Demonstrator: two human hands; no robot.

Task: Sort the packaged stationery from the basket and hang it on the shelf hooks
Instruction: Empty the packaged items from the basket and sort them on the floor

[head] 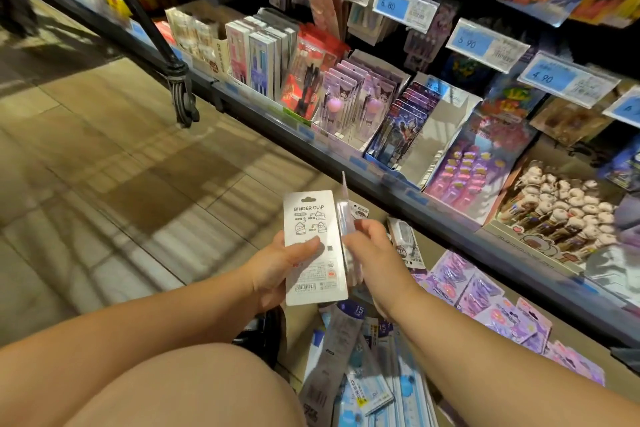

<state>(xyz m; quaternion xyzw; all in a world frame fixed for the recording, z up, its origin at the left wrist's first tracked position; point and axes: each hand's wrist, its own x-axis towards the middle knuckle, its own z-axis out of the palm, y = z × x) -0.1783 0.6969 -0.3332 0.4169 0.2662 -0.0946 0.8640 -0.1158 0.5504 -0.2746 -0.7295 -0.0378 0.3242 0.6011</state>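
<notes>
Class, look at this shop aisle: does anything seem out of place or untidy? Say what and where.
Yes: purple-backed plastic packs and long blue-and-white packs lie askew, overlapping, on the tan tiled floor below the dark bottom shelf, not displayed like the boxed stock above.

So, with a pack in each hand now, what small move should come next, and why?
Probably turn the thin pack in the right hand face up beside the binder clip pack held by the left hand: it shows only its edge, so its kind cannot yet be matched.
</notes>
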